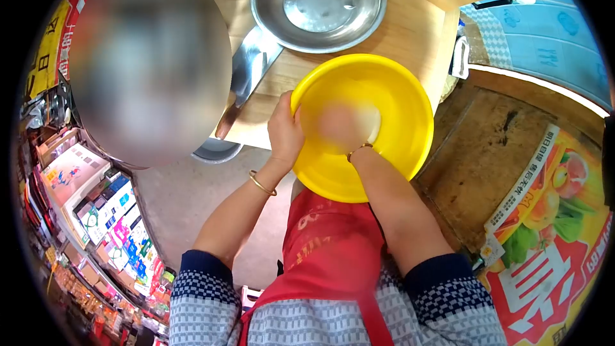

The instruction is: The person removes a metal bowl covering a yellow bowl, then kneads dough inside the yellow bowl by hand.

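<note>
A yellow plastic basin [410, 122] is tilted toward me at the front edge of the wooden table. My left hand [286, 129] is closed on its left rim, thumb over the edge. Inside the basin, my right hand [339, 123] is pressed against a smooth whitish lump [369, 122] that looks like dough. Blur covers that hand's fingers, so their grip does not show. Behind the basin stands a shallow metal bowl [314, 3]. A cleaver [256, 57] with a wooden handle lies to the left of both.
The wooden table [410, 32] holds the bowls and cleaver. At left a big round shape is blurred out, with packed shelves [90, 192] below it. Part of a grey metal pan [218, 150] shows under the table edge. A printed food bag [551, 218] is at right, beside a brown board [474, 154].
</note>
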Motion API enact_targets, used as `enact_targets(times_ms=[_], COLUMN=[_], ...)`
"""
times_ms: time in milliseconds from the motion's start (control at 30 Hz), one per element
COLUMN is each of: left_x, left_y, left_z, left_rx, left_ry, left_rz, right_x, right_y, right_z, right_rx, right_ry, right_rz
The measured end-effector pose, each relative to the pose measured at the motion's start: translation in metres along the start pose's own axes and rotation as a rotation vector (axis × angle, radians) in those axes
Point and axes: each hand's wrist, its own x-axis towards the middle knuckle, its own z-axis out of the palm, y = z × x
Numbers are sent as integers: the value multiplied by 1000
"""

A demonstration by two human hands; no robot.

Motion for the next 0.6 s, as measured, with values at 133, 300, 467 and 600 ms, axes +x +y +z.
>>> enact_targets(times_ms=[133,300,467,600], left_x=[-1,-2,-4,-7], left_y=[-3,-10,-1,-1], left_z=[0,1,1,2], left_rx=[-45,16,124,176], left_ry=[0,37,61,66], left_rz=[41,125,92,22], right_x=[8,20,2,-25], right_y=[2,5,1,-4], right_z=[12,39,-10,-23], right_rx=[24,135,202,61], right_ry=[-19,-142,-346,-547], right_rz=[-10,71,-107,-444])
